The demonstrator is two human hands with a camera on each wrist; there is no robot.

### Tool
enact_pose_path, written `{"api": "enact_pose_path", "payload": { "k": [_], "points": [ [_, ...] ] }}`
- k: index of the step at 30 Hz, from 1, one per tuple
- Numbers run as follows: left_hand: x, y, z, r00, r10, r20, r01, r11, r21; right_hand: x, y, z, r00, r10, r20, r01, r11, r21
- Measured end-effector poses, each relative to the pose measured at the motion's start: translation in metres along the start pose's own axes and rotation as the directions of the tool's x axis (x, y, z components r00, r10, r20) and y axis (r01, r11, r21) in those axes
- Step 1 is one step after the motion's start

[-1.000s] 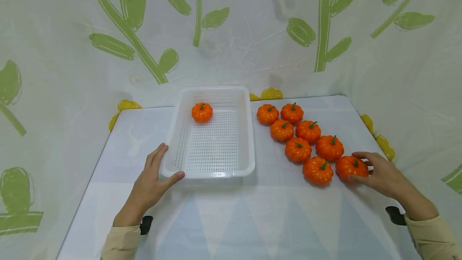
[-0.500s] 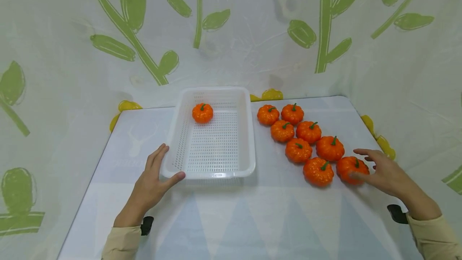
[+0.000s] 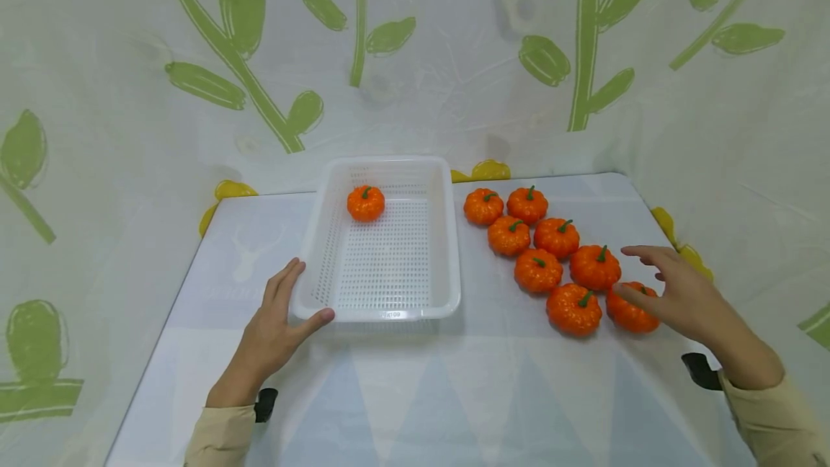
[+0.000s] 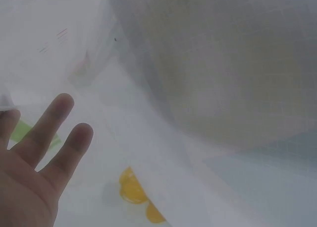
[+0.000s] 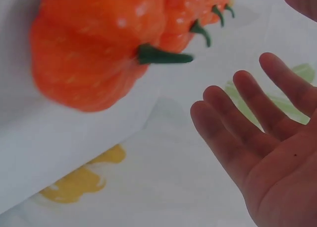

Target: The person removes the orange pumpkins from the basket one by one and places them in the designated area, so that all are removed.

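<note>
In the head view, my left hand (image 3: 272,326) rests at the near left corner of a white perforated plastic basket (image 3: 449,251), thumb at its front rim and fingers along its left side. The left wrist view shows those fingers (image 4: 63,150) straight and spread. One small orange pumpkin (image 3: 366,205) with a green stem sits inside the basket, toward the back left. My right hand (image 3: 690,301) hovers, fingers extended, over the nearest right pumpkin (image 3: 632,312), partly covering it. The right wrist view has the palm (image 5: 277,182) holding nothing, beside a large pumpkin (image 5: 94,43).
Several more orange pumpkins (image 3: 538,270) stand in two slanting rows right of the basket. The white table (image 3: 415,380) with pale blue triangles reaches back to a flower-printed curtain (image 3: 441,107).
My right hand has let go of the nearest right pumpkin, its fingers opening, then risen and shifted left above it. The pumpkin stays in place. My left hand stays at the basket.
</note>
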State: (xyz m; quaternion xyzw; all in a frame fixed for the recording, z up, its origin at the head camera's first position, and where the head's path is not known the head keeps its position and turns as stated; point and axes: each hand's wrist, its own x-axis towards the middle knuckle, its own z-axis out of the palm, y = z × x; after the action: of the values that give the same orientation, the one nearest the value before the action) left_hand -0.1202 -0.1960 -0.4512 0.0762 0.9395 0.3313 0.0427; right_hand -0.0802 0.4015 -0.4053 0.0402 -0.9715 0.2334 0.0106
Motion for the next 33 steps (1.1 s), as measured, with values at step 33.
{"api": "enact_pose_path", "payload": {
  "k": [33],
  "points": [
    [-0.001, 0.0, 0.001, 1.0, -0.001, -0.005, 0.001, 1.0, -0.007, 0.072, -0.139, 0.077, 0.888, -0.449, -0.095, 0.458, 0.849, 0.264]
  ]
}}
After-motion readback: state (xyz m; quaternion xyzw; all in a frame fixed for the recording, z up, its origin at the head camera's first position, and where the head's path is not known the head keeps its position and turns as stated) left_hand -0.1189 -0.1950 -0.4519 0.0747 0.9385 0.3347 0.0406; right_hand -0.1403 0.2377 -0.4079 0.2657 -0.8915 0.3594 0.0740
